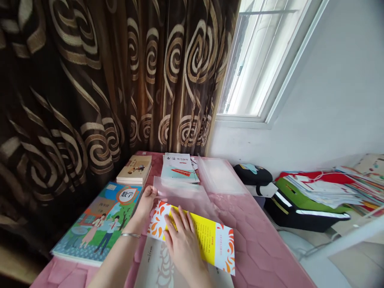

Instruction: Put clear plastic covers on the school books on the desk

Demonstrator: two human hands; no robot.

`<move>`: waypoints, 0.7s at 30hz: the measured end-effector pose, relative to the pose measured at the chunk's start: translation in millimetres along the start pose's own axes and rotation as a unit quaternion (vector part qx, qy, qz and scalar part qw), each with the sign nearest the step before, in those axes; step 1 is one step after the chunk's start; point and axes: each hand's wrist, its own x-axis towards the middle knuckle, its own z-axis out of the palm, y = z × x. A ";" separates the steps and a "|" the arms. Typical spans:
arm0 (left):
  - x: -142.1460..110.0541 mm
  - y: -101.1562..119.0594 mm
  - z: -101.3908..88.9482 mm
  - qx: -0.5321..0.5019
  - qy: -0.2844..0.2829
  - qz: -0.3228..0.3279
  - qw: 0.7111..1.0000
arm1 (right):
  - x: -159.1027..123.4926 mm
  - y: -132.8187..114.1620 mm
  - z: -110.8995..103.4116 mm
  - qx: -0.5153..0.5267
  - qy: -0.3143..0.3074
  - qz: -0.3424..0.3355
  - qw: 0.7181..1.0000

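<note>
My left hand (149,194) pinches the near-left corner of a translucent plastic sheet (183,194), which looks like a book cover and lies partly lifted across the pink surface. My right hand (183,240) lies flat, fingers spread, on a yellow printed paper strip (207,240) with orange-and-white patterned ends. The strip sits slantwise over a grey book (153,264) with a pale leafy pattern. My right hand and forearm hide part of that book. Left of my forearm rests a colourful math textbook (102,224).
Small tan books (135,170) are stacked at the back left, beside white-and-teal booklets (180,170). More clear plastic covers (220,174) lie at the back right of the pink quilted tabletop (258,240). Beyond its right edge are a black case (253,174) and a green-black box (303,212) under papers.
</note>
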 end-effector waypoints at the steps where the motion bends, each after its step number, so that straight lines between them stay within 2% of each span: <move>1: -6.5 -1.2 0.7 -0.014 0.004 0.008 1.000 | -0.5 0.0 0.9 0.002 -0.003 0.001 1.000; 6: -32.5 -4.6 0.5 -0.091 -0.018 0.031 0.995 | -2.1 -0.5 4.9 0.002 -0.006 -0.004 1.000; 10: -45.8 -6.6 -1.2 -0.092 -0.037 0.021 0.995 | -1.9 -1.4 6.2 0.003 -0.001 -0.007 1.000; 17: -52.9 -19.2 -5.6 -0.108 -0.099 0.036 0.989 | -3.6 0.8 11.5 0.001 -0.009 -0.026 1.000; 21: -53.7 -27.5 -12.0 -0.075 -0.109 0.026 0.991 | -2.2 0.1 10.8 0.020 -0.010 -0.034 0.999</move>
